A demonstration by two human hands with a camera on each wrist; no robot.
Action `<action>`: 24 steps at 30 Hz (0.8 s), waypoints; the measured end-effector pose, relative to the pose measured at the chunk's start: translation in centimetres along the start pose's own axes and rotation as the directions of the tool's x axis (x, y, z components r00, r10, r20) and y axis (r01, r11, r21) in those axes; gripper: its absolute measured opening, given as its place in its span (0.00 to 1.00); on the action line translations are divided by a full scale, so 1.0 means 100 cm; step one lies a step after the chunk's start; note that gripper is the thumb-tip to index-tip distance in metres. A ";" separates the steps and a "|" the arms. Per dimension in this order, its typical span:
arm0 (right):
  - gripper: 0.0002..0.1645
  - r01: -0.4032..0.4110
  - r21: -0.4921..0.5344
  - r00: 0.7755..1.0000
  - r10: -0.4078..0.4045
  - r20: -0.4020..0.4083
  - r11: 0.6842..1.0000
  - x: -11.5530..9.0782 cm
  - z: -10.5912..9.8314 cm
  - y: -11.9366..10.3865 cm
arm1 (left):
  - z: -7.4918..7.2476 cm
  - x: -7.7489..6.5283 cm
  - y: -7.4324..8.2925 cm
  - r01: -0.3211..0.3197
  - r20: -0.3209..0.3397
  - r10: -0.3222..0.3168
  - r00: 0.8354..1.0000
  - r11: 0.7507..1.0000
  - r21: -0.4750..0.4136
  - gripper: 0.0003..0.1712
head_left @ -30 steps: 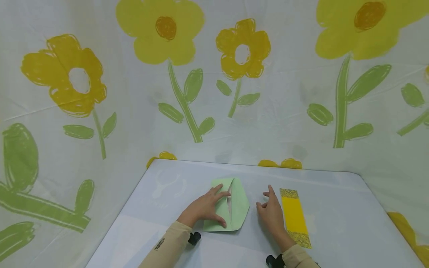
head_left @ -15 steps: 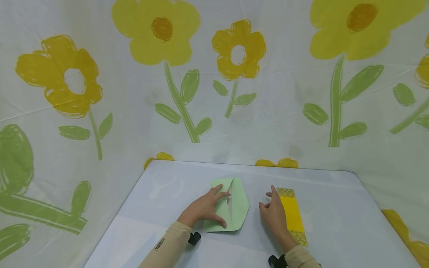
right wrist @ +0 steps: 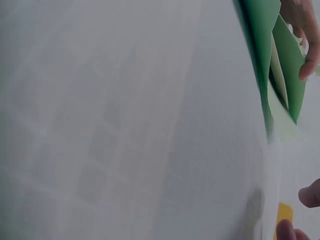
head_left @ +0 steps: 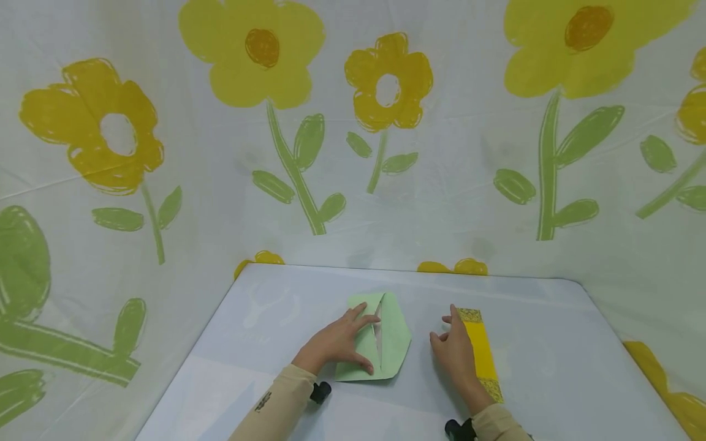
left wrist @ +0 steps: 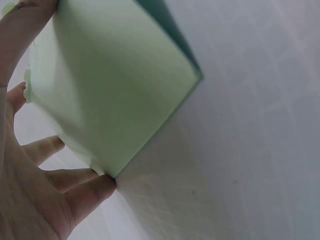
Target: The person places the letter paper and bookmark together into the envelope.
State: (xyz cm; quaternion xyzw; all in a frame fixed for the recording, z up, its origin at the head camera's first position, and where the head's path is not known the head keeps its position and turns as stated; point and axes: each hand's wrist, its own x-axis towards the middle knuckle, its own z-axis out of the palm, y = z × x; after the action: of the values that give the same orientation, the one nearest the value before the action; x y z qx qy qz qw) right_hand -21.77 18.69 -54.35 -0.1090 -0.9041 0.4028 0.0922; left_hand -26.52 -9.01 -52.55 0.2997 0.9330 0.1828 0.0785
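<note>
A light green folded paper [head_left: 394, 343] lies on the table with two flaps meeting along a narrow gap. My left hand [head_left: 336, 340] rests on its left flap, thumb and fingers spread. Seen from the left wrist, the fingertips touch the edge of the green paper [left wrist: 120, 90]. In the right wrist view, pale material shows between the flaps of the paper [right wrist: 291, 65]. To the right, my right hand [head_left: 456, 352] hovers apart from the paper, fingers loosely bent and holding nothing. It partly covers a flat yellow strip [head_left: 482, 349] with speckled gold ends.
A white table [head_left: 551, 343] with rounded far corners carries everything. Behind and beside it hangs a pale cloth [head_left: 458, 208] printed with yellow flowers and green stems. Each wrist wears a black camera, one at the left wrist [head_left: 320, 392] and one at the right [head_left: 459, 430].
My right hand has shifted slightly rightward, covering more of the yellow strip's left side. The background slides a little left as the head view turns. My left hand and the green paper stay together.
</note>
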 end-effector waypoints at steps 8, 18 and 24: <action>0.50 0.018 -0.013 0.999 -0.018 -0.031 1.000 0.000 -0.005 0.004 | 0.001 0.002 0.002 -0.006 0.008 0.006 1.000 1.000 -0.017 0.65; 0.50 0.031 -0.038 0.998 -0.033 -0.048 0.999 0.001 -0.011 0.013 | 0.003 0.004 0.003 -0.014 0.002 0.014 1.000 1.000 -0.001 0.65; 0.51 0.023 -0.047 0.999 -0.025 -0.040 0.999 0.001 -0.015 0.015 | 0.004 0.005 0.005 -0.017 0.004 0.017 1.000 1.000 -0.004 0.64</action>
State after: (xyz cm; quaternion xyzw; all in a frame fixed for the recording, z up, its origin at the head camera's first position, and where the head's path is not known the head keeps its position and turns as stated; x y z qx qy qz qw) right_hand -21.27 20.76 -54.52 -0.1083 -0.9124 0.3783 0.1127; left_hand -26.57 -8.25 -52.74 0.3081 0.9299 0.1846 0.0795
